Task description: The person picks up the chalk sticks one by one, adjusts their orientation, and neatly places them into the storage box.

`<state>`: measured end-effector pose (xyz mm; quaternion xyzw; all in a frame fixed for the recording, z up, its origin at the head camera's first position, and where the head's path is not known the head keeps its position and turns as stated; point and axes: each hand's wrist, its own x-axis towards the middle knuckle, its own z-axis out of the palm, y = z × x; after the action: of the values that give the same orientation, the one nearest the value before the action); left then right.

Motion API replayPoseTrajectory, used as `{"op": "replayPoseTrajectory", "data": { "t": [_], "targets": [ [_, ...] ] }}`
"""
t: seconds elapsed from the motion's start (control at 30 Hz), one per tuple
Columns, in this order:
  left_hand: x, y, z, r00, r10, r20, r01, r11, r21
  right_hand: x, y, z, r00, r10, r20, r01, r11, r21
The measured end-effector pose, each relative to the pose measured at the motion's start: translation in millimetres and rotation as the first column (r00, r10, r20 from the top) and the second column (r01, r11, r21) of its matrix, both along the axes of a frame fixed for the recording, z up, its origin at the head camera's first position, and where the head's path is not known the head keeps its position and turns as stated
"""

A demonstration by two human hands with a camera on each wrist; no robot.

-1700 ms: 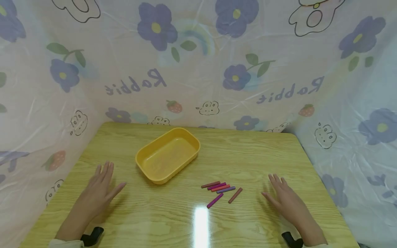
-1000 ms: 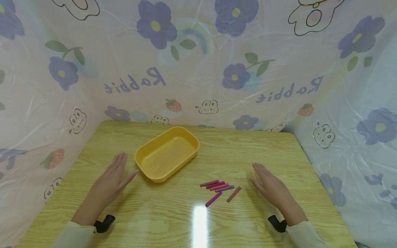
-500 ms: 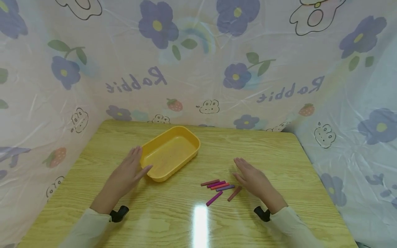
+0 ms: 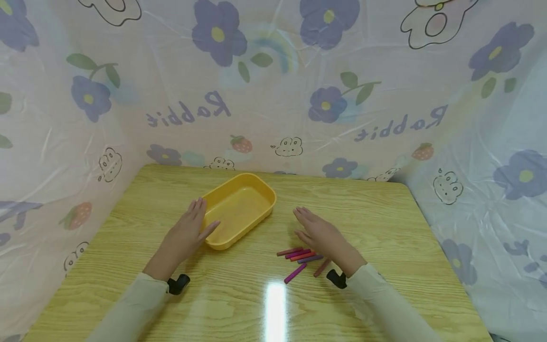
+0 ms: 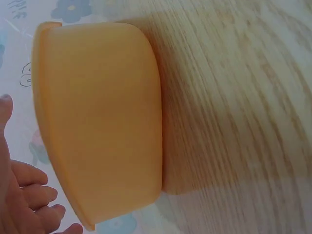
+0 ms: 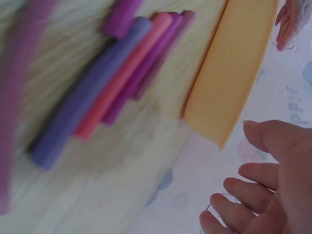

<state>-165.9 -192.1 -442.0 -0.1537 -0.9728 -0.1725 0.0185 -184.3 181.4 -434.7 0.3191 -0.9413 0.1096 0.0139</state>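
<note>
A: ok, what's going on with the hands here?

B: so the left hand [image 4: 181,240] is left of centre in the head view, over by the left side of the tray [image 4: 239,209]. Fingers pretty straight, thumb out to the side, and that grip is loose with nothing in it. The left wrist cam puts the fingers just beside the rim, but I honestly can't tell if they're touching.

A: and the other one?

B: the right hand [image 4: 326,240] is right of centre, by the upper right of the sticks [image 4: 303,256]. Fingers mostly straight, thumb a bit apart, also holding nothing.

A: where's the tray exactly?

B: yellow thing, around the middle of the frame, sitting on the table [image 4: 376,209] at a slant, long sides running lower left to upper right.

A: how many sticks?

B: six, just right of centre, lower right of the tray. Four are bunched together: brown, magenta, orange-red, purple-blue. A second magenta one [image 4: 295,273] lies lower down, and a second brown one [image 4: 321,269] sits to the right, upper end partly hidden by the hand.

A: background?

B: flowery sheet [image 4: 273,99] across the top and both sides, plus pale sleeves [image 4: 136,304] at the bottom.
</note>
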Motion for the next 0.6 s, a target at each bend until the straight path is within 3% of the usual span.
{"op": "replayPoseTrajectory", "data": {
  "t": [0.33, 0.6],
  "targets": [
    [-15.0, 5, -7.3, 1.0, 0.022, -0.003, -0.022, 1.0, -0.011, -20.1, -35, -1.7, 0.995, 0.078, -0.055, -0.076, 0.996, 0.04],
    [-20.6, 8, -11.3, 1.0, 0.028, 0.003, -0.028, 0.999, -0.026, -29.6, -58, -6.6, 0.99, 0.133, -0.051, -0.132, 0.991, 0.031]
  ]
}}
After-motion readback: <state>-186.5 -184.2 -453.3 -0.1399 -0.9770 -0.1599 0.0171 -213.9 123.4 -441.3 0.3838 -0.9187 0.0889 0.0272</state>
